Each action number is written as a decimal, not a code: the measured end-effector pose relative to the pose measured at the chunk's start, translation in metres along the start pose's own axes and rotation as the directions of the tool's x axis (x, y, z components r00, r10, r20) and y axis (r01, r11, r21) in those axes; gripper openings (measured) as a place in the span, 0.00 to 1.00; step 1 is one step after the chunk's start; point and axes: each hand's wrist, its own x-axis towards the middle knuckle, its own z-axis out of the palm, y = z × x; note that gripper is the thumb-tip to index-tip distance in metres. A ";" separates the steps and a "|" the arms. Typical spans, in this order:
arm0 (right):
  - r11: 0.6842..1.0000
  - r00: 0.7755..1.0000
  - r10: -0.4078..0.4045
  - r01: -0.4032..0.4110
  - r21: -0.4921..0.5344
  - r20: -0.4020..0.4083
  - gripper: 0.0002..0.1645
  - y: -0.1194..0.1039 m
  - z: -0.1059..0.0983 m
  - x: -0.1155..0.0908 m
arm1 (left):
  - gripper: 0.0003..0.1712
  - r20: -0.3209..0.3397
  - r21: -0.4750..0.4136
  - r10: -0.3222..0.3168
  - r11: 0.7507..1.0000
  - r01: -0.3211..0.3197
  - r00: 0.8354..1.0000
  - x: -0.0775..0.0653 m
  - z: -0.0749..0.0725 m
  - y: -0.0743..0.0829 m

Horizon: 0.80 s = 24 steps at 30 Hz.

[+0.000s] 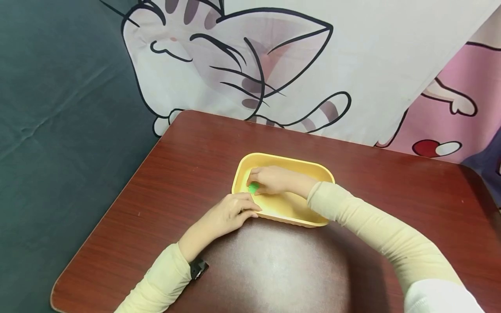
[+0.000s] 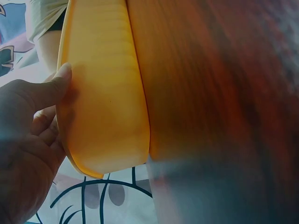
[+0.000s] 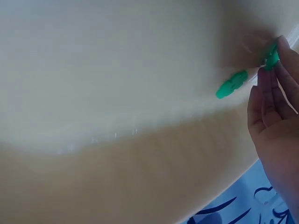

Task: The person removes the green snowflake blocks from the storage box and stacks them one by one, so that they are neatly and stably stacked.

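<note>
A yellow plastic tub point(image 1: 289, 208) with rounded corners sits on the table. My left hand point(image 1: 230, 213) grips its near left rim; the left wrist view shows the thumb on the outer wall and the other fingers behind the rim. My right hand point(image 1: 274, 179) reaches down inside the tub at its left end. In the right wrist view, thumb and fingertips pinch a small green plastic piece point(image 3: 271, 57) close to the tub's wall. A second green piece point(image 3: 232, 84), oblong with a notched edge, lies on the tub's floor beside the fingertips.
The reddish-brown wooden table point(image 1: 188, 161) carries the tub near its middle. Behind it hangs a white cloth point(image 1: 372, 78) with a cartoon cat, and a dark green cloth point(image 1: 70, 87) hangs at the left. A black strap point(image 1: 198, 267) is on the left wrist.
</note>
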 end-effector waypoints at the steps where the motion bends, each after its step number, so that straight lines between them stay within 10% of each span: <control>1: 1.000 1.000 -0.006 0.006 -0.008 0.009 0.18 0.000 0.000 0.000 | 0.06 0.001 -0.001 0.001 1.000 -0.001 1.000 0.000 0.000 0.000; 15: 0.995 0.991 -0.100 0.098 -0.024 -0.086 0.16 0.002 -0.024 -0.009 | 0.06 0.013 -0.018 -0.018 1.000 0.018 1.000 0.001 0.000 0.000; 24: 1.000 0.986 -0.008 0.009 0.006 -0.165 0.17 0.005 -0.056 -0.037 | 0.06 0.021 -0.031 -0.052 0.998 0.053 0.998 0.001 0.000 0.001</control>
